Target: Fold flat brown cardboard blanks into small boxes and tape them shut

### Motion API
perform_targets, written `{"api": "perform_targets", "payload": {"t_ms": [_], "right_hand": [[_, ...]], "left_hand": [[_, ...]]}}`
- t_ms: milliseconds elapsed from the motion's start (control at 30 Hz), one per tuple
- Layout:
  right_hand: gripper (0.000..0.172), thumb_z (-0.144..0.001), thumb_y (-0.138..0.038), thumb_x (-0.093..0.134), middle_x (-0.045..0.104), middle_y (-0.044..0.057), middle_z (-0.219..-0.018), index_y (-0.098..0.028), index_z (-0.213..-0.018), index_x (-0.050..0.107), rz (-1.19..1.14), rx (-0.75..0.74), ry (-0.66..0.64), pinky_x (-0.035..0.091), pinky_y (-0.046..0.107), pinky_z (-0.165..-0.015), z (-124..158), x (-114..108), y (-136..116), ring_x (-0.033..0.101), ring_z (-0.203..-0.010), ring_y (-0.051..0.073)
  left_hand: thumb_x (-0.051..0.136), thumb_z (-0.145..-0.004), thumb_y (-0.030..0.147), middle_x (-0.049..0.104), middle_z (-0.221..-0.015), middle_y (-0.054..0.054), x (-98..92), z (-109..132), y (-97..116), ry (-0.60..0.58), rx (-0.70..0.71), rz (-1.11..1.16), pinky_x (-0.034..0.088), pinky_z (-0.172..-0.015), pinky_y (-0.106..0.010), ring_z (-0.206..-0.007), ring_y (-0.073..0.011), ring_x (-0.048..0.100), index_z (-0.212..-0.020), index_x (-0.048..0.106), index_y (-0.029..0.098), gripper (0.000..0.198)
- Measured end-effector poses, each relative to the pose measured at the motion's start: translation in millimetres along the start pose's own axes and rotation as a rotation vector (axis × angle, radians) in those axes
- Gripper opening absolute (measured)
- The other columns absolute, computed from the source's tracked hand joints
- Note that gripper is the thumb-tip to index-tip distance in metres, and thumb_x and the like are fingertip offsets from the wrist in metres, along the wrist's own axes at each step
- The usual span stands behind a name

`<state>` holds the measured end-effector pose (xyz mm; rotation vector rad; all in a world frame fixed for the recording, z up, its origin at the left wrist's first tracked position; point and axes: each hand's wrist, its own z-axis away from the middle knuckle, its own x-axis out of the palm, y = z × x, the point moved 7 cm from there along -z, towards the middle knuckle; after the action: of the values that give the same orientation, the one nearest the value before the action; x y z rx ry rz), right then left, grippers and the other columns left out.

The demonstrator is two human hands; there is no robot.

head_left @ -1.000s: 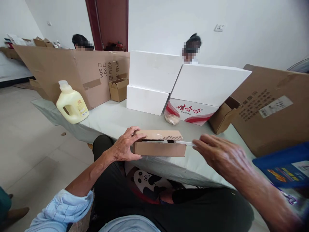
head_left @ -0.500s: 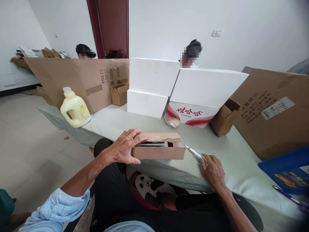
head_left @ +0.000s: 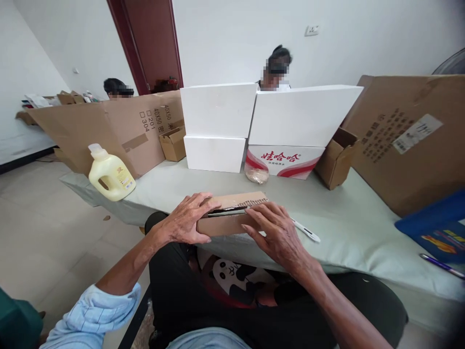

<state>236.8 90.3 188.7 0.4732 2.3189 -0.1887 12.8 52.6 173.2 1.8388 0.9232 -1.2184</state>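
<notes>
A small cardboard box [head_left: 225, 227] with a slit-like opening along its top sits at the near table edge. My left hand [head_left: 187, 219] grips its left end, thumb on the front face and fingers over the top. At the other end my right hand [head_left: 274, 228] holds the box, with fingertips at the opening and the thumb against the front. Something dark and shiny shows inside the slit, too little of it to name. Just right of my right hand, a white utility knife [head_left: 307, 230] lies on the tablecloth, touched by neither hand.
White boxes [head_left: 218, 111] and a red-and-white printed carton [head_left: 285, 161] stand stacked ahead, a plastic-wrapped lump [head_left: 257, 176] before them. A yellow detergent bottle [head_left: 112, 177] is at left. Large cardboard sheets [head_left: 407, 140] flank the table; a blue package [head_left: 436, 228] and pen [head_left: 441, 265] lie right. Two people sit beyond.
My right hand has let go of the utility knife, leaving it on the table, and moved left onto the box's right end. My left hand keeps its grip on the box.
</notes>
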Motion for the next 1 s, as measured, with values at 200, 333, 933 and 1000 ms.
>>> {"api": "perform_targets", "payload": {"t_ms": [200, 333, 933, 1000], "right_hand": [[0.018, -0.114, -0.027, 0.055, 0.076, 0.011, -0.106, -0.019, -0.119, 0.071, -0.110, 0.091, -0.089, 0.048, 0.042, -0.082, -3.3, 17.9, 17.2, 0.065, -0.098, 0.029], [0.020, -0.113, -0.026, 0.053, 0.076, 0.010, -0.105, -0.022, -0.112, 0.072, -0.268, 0.180, -0.143, 0.050, 0.040, -0.085, -11.1, 25.1, 25.4, 0.067, -0.100, 0.027], [0.023, -0.108, -0.024, 0.052, 0.079, 0.008, -0.112, -0.024, -0.109, 0.075, -0.315, 0.348, -0.176, 0.054, 0.042, -0.093, -21.8, 28.2, 35.9, 0.071, -0.106, 0.027], [0.023, -0.109, -0.023, 0.052, 0.079, 0.008, -0.113, -0.024, -0.109, 0.075, -0.312, 0.349, -0.173, 0.054, 0.041, -0.094, -21.4, 29.0, 36.1, 0.071, -0.107, 0.027]], "left_hand": [[0.097, -0.076, 0.038, 0.053, -0.160, -0.022, -11.9, -0.2, 9.7, 0.204, -0.004, -0.012, 0.048, -0.116, -0.064, -0.146, -0.0438, 0.053, -0.154, 0.052, 0.025, 0.091], [0.088, -0.087, 0.034, 0.060, -0.150, -0.020, -14.3, -6.7, 28.0, 0.292, 0.036, -0.030, 0.051, -0.113, -0.059, -0.140, -0.0415, 0.058, -0.133, 0.069, 0.020, 0.052], [0.075, -0.098, 0.022, 0.073, -0.132, -0.010, -15.4, -55.6, 31.6, 0.194, -0.050, 0.076, 0.050, -0.112, -0.054, -0.136, -0.0320, 0.061, -0.100, 0.079, 0.023, 0.004], [0.072, -0.100, 0.019, 0.075, -0.127, -0.009, -16.1, -57.5, 32.0, 0.208, -0.063, 0.092, 0.051, -0.111, -0.053, -0.131, -0.0305, 0.064, -0.097, 0.079, 0.023, 0.009]]}}
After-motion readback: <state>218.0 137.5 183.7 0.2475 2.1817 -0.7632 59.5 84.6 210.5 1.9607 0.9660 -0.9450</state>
